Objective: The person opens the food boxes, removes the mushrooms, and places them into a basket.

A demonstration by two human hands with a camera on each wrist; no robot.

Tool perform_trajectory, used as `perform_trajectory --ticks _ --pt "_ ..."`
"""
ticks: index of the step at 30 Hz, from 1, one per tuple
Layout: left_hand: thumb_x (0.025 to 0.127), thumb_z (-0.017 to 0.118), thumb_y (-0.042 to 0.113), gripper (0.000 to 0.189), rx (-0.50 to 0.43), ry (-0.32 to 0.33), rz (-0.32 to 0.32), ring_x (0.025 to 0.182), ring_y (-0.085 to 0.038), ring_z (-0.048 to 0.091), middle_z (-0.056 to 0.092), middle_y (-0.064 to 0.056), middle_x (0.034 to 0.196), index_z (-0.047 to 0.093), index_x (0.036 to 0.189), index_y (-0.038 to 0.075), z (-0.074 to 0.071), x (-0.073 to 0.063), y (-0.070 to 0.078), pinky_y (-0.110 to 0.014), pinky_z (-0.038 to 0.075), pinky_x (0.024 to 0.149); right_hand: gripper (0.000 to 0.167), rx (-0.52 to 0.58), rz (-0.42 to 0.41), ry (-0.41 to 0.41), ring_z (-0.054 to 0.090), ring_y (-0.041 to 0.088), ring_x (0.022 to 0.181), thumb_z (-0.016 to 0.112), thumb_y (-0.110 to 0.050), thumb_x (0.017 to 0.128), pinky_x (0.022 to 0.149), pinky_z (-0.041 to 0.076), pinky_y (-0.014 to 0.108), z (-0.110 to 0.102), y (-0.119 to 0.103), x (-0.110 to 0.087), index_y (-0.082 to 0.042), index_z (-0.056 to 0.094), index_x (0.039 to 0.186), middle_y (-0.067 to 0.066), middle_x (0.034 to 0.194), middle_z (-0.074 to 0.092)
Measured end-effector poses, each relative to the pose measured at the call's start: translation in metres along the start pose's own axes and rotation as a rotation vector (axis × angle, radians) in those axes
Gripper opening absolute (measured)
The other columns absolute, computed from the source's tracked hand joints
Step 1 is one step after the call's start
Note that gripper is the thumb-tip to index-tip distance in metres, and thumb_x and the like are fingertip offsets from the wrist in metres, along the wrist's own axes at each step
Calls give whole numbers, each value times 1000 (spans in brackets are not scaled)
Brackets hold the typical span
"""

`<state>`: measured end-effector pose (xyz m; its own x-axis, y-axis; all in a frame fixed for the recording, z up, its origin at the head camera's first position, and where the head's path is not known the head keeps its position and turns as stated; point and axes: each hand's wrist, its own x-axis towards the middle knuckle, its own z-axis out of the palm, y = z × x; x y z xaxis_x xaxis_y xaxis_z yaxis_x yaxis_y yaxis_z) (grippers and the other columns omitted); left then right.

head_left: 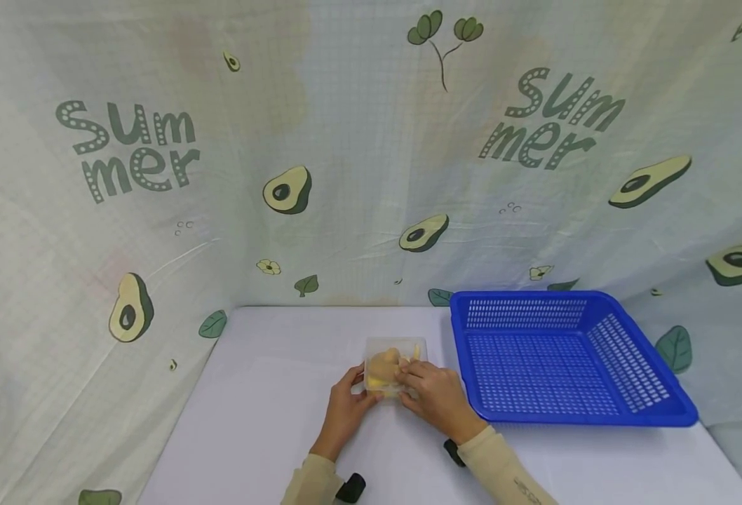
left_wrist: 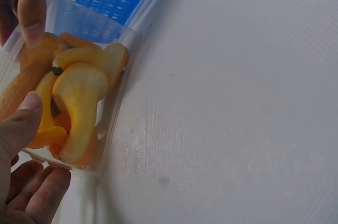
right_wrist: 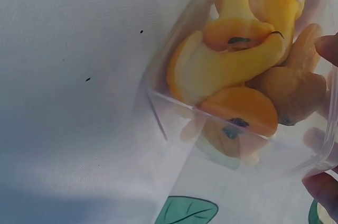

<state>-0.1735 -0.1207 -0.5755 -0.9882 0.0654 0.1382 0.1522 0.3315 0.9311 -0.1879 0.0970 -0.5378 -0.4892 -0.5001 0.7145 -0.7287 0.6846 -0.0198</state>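
1. Head view: at seven o'clock and between four and five o'clock from the clear box [head_left: 377, 342], the left sleeve [head_left: 313, 481] and right sleeve [head_left: 503, 466] come in, both beige. A small black device [head_left: 351, 487] sits by the left wrist, another by the right.
2. The left hand [head_left: 344, 408], at eight o'clock from the box, holds it by the near corner, thumb on one side and fingers on another.
3. The right hand [head_left: 437, 394], at four o'clock, bends its fingers over the box, with the thumb near its closer edge; I cannot tell whether it grips the box or a piece inside, or only touches.
4. The box stands over the white table [head_left: 270, 372], near six o'clock of the head view. The wrist views show yellow-orange pieces [left_wrist: 79, 94] heaped inside, curved and gourd-like, touching one another; some have dark stem marks. A browner piece [right_wrist: 296, 89] lies at three o'clock in the right wrist view, beside the right fingers.
5. At three o'clock from the box, apart from it, the blue basket [head_left: 472, 414] rests on the table, its walls and floor perforated.
6. Farthest, at twelve o'clock, a pale cloth [head_left: 352, 105] hangs, printed with avocados, leaves and "summer" lettering.
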Motion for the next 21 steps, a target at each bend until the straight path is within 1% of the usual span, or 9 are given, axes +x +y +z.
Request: perform_trajectory --ticks 9,15,21 --pt "82 88 -2 64 1 0 6 121 -46 65 65 -31 130 59 138 -9 -2 2 -2 -31 65 89 38 2 1 -18 79 22 92 98 -17 64 72 67 35 -2 -2 3 -11 86 99 2 102 81" --pt "82 87 -4 64 -14 -7 2 123 -47 64 64 -32 132 59 139 -8 -2 1 0 -30 64 90 38 8 -1 -19 79 22 91 98 -16 63 73 67 35 -3 -2 4 -11 86 99 2 101 81" --pt "81 87 -5 64 -14 1 11 121 -47 65 64 -32 131 59 138 -10 -1 0 0 -30 64 89 38 -2 0 -25 79 21 90 98 -17 63 72 67 33 -4 -4 2 -11 86 98 1 100 81"
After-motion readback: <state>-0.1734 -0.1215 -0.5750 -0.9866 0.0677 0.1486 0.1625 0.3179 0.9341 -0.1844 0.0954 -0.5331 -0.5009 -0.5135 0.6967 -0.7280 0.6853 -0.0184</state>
